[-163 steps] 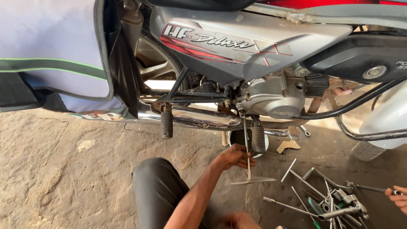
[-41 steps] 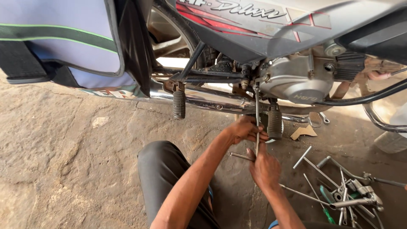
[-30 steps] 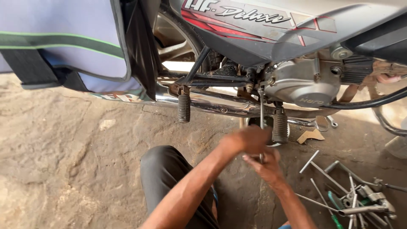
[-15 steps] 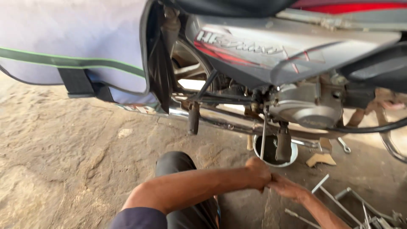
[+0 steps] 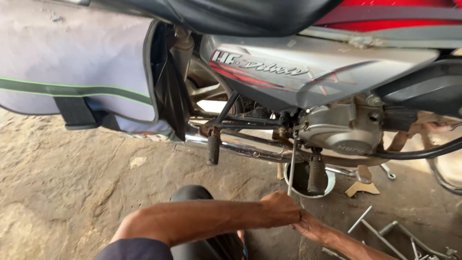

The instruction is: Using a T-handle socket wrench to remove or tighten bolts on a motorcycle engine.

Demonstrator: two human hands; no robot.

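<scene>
A long T-handle wrench [image 5: 292, 159] stands nearly upright, its tip up at the underside of the grey motorcycle engine [image 5: 341, 132]. My left hand [image 5: 281, 208] is closed around the wrench's lower end. My right hand [image 5: 310, 226] sits right beside it, pressed against the left hand at the handle; its grip is partly hidden. A round bowl [image 5: 309, 178] rests on the ground under the engine, behind a black footpeg [image 5: 316, 175].
A grey cloth saddlebag [image 5: 72, 72] with a green stripe hangs at the left. A second footpeg [image 5: 212, 149] and chrome exhaust pipe [image 5: 245, 149] run low across. Loose metal tools [image 5: 380, 231] lie at the lower right. My dark-trousered knee [image 5: 192, 195] is below. The ground is rough stone.
My view has tilted up and moved closer to the motorcycle. Both hands stay on the wrench low in frame, after the right hand joined the left at its handle.
</scene>
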